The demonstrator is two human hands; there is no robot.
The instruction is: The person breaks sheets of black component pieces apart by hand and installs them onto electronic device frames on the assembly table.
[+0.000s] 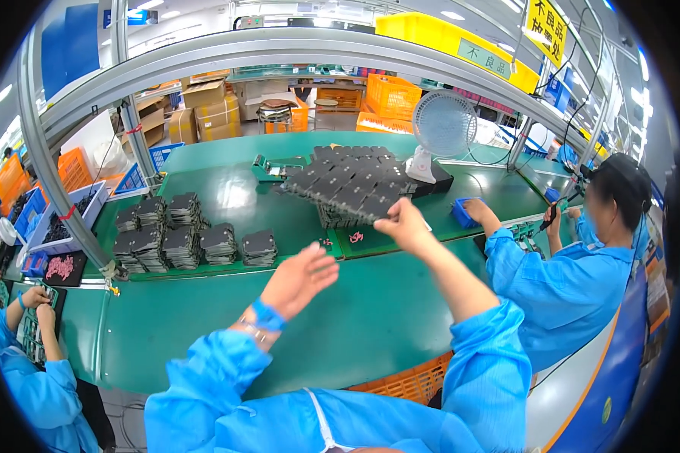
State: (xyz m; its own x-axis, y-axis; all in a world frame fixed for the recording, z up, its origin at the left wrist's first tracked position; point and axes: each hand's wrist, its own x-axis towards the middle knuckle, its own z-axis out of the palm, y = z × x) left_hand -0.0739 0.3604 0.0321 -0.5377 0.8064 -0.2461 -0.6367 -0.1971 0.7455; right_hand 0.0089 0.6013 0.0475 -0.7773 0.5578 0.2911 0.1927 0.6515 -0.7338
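My right hand (406,226) grips the near right corner of a dark panel (351,181) made of several joined rectangular boards. The panel is tilted, above or on top of a stack of similar panels (338,218) that it partly hides. Over the green bench my left hand (302,278) is raised with nothing in it, palm turned inward and fingers stretched out. A blue strap (268,314) circles the left wrist. Small pink pieces (357,237) lie on the bench by the stack.
Stacks of small dark boards (181,243) stand on the left. A white fan (444,128) and a green fixture (268,171) are behind the panel. A metal frame (227,47) crosses above. Co-workers sit at right (567,279) and left (41,392); a blue bin (465,214) is by the right one.
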